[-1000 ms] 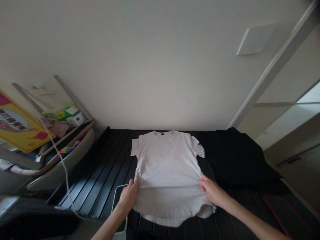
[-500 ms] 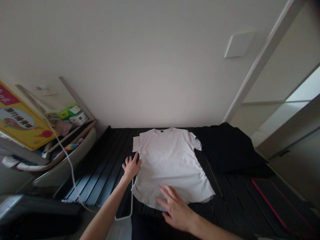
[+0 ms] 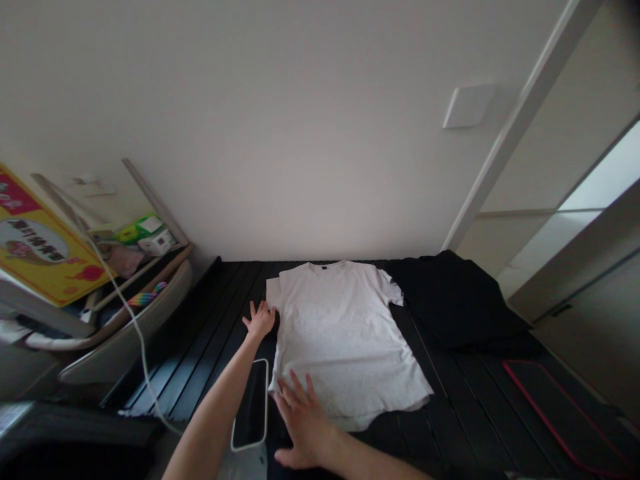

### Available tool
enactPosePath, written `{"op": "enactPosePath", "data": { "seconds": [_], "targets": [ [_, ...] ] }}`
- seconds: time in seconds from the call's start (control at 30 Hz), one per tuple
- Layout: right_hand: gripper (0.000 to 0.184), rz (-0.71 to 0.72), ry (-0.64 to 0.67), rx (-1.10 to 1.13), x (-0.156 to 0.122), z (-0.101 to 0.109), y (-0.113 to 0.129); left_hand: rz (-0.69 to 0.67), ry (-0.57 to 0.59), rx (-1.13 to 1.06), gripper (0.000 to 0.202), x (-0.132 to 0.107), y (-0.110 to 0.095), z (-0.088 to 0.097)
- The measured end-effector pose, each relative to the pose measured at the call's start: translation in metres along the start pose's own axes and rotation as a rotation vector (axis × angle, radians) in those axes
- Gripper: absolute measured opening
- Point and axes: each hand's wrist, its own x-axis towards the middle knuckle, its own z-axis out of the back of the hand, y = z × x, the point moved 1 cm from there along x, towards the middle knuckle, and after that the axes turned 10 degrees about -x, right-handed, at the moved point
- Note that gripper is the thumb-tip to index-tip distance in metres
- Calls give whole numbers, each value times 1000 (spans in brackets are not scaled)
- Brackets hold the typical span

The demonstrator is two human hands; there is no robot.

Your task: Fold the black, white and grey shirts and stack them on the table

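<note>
Now the white T-shirt [image 3: 340,340] lies flat on the black slatted surface [image 3: 213,333], not folded at all; the left hand [image 3: 259,320] and right hand [image 3: 301,420] are open beside its edge, holding nothing.

Carrier: a black slatted platform [image 3: 210,340] was in place, its slats running from the near edge to the far edge.
Centre: a pale grey T-shirt [image 3: 340,333] lay flat, collar at the far edge.
Far right corner: a heap of black fabric [image 3: 455,300] lay touching the T-shirt's sleeve.
Near edge: a white-rimmed phone [image 3: 251,405] lay just beside the T-shirt.
Near right corner: a dark flat pad with red edging [image 3: 560,413] lay well apart from the T-shirt.
</note>
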Motion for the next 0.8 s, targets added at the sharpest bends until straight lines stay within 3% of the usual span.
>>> {"op": "enactPosePath", "data": {
  "seconds": [0.17, 0.47, 0.7, 0.8],
  "targets": [
    [85, -40, 37, 68, -1, 0, 1, 21, -2, -20, 57, -3, 3, 3],
    [89, -176, -24, 119, -1, -15, 7, -27, 0, -26, 41, -5, -28, -6],
    [87, -184, -39, 207, -18, 14, 19, 2, -113, -83, 43, -9, -51, 18],
    [94, -252, -42, 199, -23, 9, 15, -78, -134, -103, 48, -11, -76, 26]
  ]
}}
